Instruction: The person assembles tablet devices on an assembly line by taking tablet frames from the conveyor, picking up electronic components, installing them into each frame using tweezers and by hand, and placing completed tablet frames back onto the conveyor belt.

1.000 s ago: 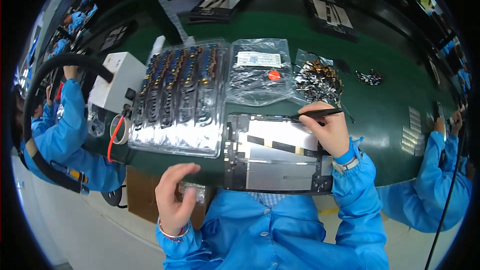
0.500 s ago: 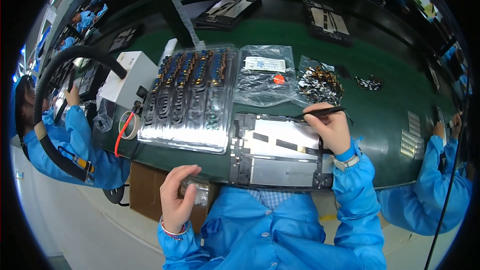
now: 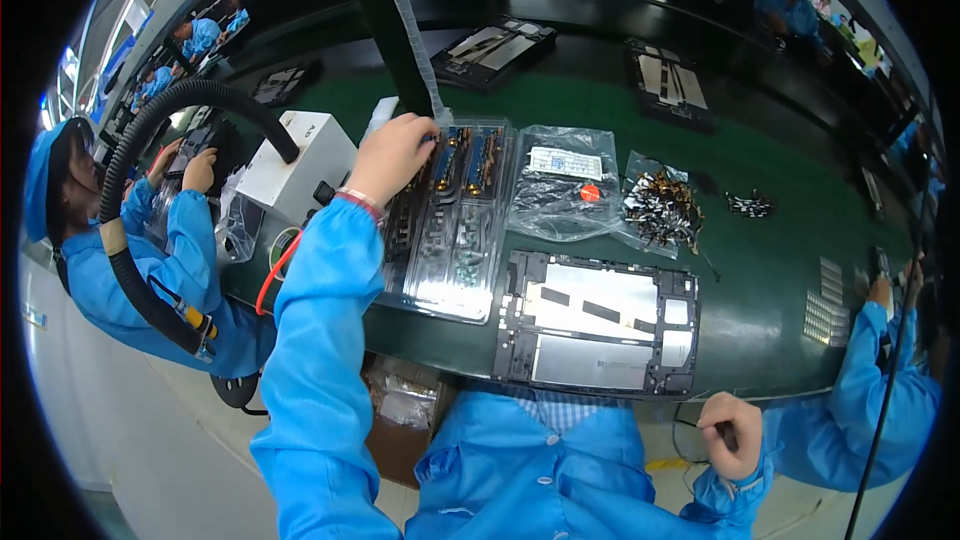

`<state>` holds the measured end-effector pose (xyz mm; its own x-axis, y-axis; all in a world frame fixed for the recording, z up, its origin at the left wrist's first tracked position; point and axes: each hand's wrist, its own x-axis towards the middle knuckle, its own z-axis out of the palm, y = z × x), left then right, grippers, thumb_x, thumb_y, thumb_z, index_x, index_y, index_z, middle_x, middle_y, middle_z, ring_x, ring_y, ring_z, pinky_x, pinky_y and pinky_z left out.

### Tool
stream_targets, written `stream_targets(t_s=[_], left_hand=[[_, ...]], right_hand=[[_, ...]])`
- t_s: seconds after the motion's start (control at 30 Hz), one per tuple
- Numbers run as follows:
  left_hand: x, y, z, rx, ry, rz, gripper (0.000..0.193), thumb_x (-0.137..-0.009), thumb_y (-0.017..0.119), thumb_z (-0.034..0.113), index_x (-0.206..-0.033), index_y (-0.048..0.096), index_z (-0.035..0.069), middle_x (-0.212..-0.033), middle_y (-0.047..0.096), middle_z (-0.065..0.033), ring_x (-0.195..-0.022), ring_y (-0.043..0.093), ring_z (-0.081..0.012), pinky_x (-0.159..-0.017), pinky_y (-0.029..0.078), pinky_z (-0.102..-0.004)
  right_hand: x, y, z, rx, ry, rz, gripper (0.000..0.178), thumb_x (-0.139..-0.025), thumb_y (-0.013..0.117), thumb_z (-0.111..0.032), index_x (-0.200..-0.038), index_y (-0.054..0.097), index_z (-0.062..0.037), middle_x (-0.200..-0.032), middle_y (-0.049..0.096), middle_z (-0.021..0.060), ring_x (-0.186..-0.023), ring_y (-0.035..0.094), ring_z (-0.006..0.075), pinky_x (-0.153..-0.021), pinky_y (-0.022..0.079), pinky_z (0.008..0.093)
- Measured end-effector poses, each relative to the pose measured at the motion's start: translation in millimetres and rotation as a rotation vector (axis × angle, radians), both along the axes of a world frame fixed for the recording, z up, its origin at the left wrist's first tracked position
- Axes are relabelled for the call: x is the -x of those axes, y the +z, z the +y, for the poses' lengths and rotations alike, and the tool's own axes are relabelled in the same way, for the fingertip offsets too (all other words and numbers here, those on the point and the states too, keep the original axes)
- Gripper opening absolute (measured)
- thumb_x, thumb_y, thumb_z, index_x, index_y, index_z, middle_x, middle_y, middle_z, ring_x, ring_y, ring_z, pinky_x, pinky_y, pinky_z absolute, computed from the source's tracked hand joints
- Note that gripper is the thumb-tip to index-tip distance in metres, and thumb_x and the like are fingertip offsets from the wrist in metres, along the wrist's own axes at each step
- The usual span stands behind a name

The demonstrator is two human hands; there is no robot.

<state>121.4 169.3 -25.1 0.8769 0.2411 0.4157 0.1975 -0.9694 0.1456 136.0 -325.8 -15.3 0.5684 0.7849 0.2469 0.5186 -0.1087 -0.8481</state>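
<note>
My left hand (image 3: 398, 158) reaches over the clear plastic tray (image 3: 450, 308), its fingers bent together among the rows of small circuit boards (image 3: 448, 162). What is between those fingertips is hidden. My right hand (image 3: 733, 437) is curled just off the table's front edge, around black tweezers (image 3: 727, 433) that show only as a short dark piece. Between the hands, near the edge, lies an opened tablet (image 3: 600, 325) with silver battery panels, black strips and a dark frame. Neither hand touches it.
Behind the tablet lie a clear bag (image 3: 565, 185) with a red dot, a bag of small cables (image 3: 662, 205) and a small cable pile (image 3: 750, 204). A white box (image 3: 298, 162) with a black hose stands left. An open carton (image 3: 405, 450) sits below the table. Co-workers sit at both sides.
My left hand has gone from the table's front edge up to the tray, its fingers closing. My right hand has drawn back from the tablet toward me, still around the tweezers.
</note>
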Motion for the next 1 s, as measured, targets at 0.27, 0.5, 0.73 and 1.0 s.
stream_targets(t_s=[0.27,0.5,0.73,1.0], left_hand=[[-49,-14,7,-0.178,0.056,0.222,0.012,-0.073,0.064,0.015,-0.085,0.066,0.015,-0.09,0.059,-0.0049,-0.09,0.058,-0.0251,-0.075,0.046,-0.0379],[-32,1,1,-0.053,-0.014,0.139,0.013,-0.074,0.063,0.013,-0.085,0.059,0.007,-0.083,0.061,-0.0118,-0.081,0.059,-0.0292,-0.071,0.048,-0.0367],[53,81,-75,0.245,-0.234,-0.315,0.019,-0.071,0.062,-0.001,-0.089,0.06,0.003,-0.077,0.06,-0.0088,-0.074,0.059,-0.0242,-0.066,0.048,-0.0326],[125,27,-201,-0.308,-0.574,-0.418,0.016,-0.073,0.059,0.009,-0.087,0.064,0.013,-0.088,0.059,0.0028,-0.076,0.055,-0.0106,-0.062,0.042,-0.0234]], right_hand=[[17,-1,0,0.067,-0.099,-0.036,0.013,-0.064,0.06,0.002,-0.076,0.058,-0.0047,-0.059,0.054,0.0075,-0.05,0.051,0.0226,-0.048,0.04,0.0304],[16,-1,22,0.015,-0.007,0.032,0.013,-0.076,0.062,-0.013,-0.084,0.062,-0.0024,-0.057,0.054,0.0059,-0.05,0.052,0.019,-0.048,0.04,0.0288],[16,-8,73,-0.038,0.167,0.415,0.021,-0.087,0.05,-0.011,-0.099,0.063,0.0015,-0.079,0.063,0.0091,-0.054,0.052,0.013,-0.053,0.044,0.0252],[38,-9,149,-0.366,0.13,0.95,0.024,-0.087,0.053,-0.013,-0.105,0.059,0.0027,-0.086,0.063,0.0075,-0.077,0.058,0.01,-0.067,0.046,0.0218]])
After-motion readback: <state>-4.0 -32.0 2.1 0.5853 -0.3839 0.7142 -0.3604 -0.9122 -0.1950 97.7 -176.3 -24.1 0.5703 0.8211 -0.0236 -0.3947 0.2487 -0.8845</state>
